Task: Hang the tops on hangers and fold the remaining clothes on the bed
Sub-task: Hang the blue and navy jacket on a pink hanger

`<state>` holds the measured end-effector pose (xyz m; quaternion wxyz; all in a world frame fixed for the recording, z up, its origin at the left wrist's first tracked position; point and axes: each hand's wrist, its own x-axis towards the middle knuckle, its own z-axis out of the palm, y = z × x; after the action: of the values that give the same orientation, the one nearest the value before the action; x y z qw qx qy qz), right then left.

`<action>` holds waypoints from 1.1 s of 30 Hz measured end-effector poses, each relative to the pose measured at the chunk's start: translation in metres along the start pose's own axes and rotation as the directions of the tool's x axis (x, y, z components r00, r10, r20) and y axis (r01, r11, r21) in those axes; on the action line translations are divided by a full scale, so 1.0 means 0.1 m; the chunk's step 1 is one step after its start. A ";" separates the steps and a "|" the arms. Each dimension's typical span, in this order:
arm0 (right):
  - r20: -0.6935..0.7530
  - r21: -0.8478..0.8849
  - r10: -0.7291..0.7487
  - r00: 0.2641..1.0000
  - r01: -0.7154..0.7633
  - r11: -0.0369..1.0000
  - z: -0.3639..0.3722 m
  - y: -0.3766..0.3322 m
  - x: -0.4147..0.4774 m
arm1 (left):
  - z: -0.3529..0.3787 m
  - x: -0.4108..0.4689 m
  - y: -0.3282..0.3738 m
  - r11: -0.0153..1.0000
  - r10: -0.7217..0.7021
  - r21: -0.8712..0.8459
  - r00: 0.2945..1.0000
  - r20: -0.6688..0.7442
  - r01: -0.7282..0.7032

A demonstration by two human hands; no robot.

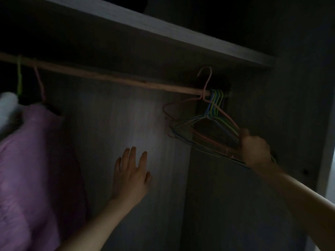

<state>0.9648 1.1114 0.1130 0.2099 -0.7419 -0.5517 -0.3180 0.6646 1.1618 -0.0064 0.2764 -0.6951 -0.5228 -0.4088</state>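
I look into a dark wardrobe. A wooden rail [116, 79] runs across it. At its right end hang several thin wire hangers [214, 122] in pink, blue and green. A pink hanger [206, 82] is lifted, its hook above the rail. My right hand [253, 147] grips the lower right corner of the hangers. My left hand [131, 175] is raised in the middle of the wardrobe, fingers straight and spread, holding nothing. At the left a pink top [34, 160] hangs on a pink hanger [40, 86].
A shelf board [163, 31] sits above the rail. The pale back panel [126, 120] lies behind my left hand. A white garment [8, 105] hangs on a green hanger [19, 77] at the far left. The wardrobe's side wall [290, 105] stands at the right.
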 end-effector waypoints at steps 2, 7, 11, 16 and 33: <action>-0.002 0.051 0.003 1.000 -0.003 0.999 0.01 0.05 -0.07 | 0.00 -0.07 -0.06 1.000 -0.010 -0.012 1.000 -0.010 0.010; 0.098 -0.025 -0.087 0.991 0.090 0.996 0.00 0.15 -0.56 | 0.04 -0.22 -0.14 0.993 -0.072 -0.098 0.997 -0.013 0.070; 0.169 -0.121 -0.105 0.980 0.126 0.985 -0.14 0.23 -0.95 | 0.03 -0.28 -0.04 0.978 -0.075 -0.194 0.997 0.036 0.081; -0.162 -0.103 -0.342 0.926 0.329 0.939 -0.06 0.48 -1.68 | 0.09 -0.55 0.17 0.929 -0.050 -0.359 0.992 0.114 0.088; 0.091 -0.186 -0.154 0.984 0.169 0.968 -0.71 1.23 -4.37 | -0.02 -2.42 0.92 0.431 0.479 -0.877 0.769 0.423 0.214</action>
<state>0.9825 0.7273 -0.1388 0.0892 -0.7228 -0.5845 -0.3577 0.7235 1.0117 -0.2088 -0.2878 -0.8663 -0.2240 -0.3414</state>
